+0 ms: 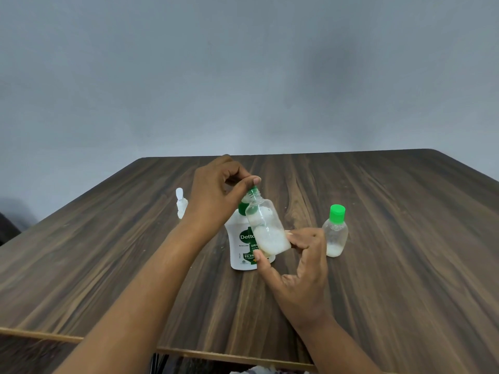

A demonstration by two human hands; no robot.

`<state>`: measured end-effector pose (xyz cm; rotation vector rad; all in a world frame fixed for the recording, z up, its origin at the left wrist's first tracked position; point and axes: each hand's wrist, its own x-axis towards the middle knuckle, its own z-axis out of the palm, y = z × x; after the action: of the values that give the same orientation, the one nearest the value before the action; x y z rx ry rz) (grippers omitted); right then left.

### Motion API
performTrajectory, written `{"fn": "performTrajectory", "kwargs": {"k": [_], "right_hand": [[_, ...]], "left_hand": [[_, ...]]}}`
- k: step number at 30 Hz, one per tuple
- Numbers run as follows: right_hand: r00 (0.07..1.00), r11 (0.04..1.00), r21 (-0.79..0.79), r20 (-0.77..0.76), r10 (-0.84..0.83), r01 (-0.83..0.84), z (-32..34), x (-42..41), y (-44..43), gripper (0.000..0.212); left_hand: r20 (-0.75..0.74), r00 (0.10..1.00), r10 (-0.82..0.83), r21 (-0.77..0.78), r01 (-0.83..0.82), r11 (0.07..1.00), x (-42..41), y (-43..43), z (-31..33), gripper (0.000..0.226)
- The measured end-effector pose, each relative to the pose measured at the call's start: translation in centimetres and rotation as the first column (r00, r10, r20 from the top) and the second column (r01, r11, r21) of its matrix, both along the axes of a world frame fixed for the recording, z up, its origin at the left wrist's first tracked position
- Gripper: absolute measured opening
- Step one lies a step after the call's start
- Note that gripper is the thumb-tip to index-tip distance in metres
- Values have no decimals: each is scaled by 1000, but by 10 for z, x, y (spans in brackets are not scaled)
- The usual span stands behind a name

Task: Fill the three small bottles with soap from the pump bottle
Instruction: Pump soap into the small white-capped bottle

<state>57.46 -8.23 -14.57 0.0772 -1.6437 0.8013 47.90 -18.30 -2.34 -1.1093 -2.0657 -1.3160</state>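
In the centre of the frame my two hands meet over a white pump bottle (pixel 240 247) with a green label, which stands upright on a dark wood-grain desk (pixel 378 292). My left hand (pixel 216 190) comes in from the lower left and sits on the green pump head, fingers curled round it and the thumb laid along the top. My right hand (pixel 299 268) comes up from the lower right and pinches a clear open bottle (pixel 266 228) near its base, between thumb and fingers. That bottle is lifted off the desk and tilted to the left, its bare threaded neck right under the green nozzle; white soap fills about its lower half. To the right, apart from my hands, a capped bottle (pixel 335 233) stands upright with a green lid and a little white soap at the bottom. At centre left, just behind my left wrist, a third bottle (pixel 181 203) stands with a white top; my wrist hides part of it. A plain grey wall (pixel 243 76) fills the upper half.
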Motion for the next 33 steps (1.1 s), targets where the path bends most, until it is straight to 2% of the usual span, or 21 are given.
{"fn": "performTrajectory", "kwargs": {"k": [4, 11, 15, 20, 26, 33], "right_hand": [[1000, 1000, -1, 3, -12, 12, 0, -2, 1, 43], [1000, 1000, 26, -10, -10, 10, 0, 0, 0, 42], [1000, 999, 27, -4, -21, 21, 0, 0, 0, 43], [1000, 1000, 12, 0, -22, 22, 0, -1, 0, 43], [1000, 1000, 20, -5, -24, 24, 0, -1, 0, 44], [1000, 999, 25, -12, -24, 24, 0, -1, 0, 43]], "left_hand": [[-31, 1000, -3, -56, 1, 998, -4, -1, 6, 18], [49, 998, -25, 54, 22, 998, -3, 2, -7, 15], [44, 999, -29, 58, 26, 998, -1, 1, -7, 15], [-13, 1000, -11, -14, 11, 1000, -5, 0, 3, 16], [58, 998, -4, 56, 1, 998, -2, 2, -6, 16], [52, 999, -13, 64, 9, 998, -1, 0, -4, 15]]}}
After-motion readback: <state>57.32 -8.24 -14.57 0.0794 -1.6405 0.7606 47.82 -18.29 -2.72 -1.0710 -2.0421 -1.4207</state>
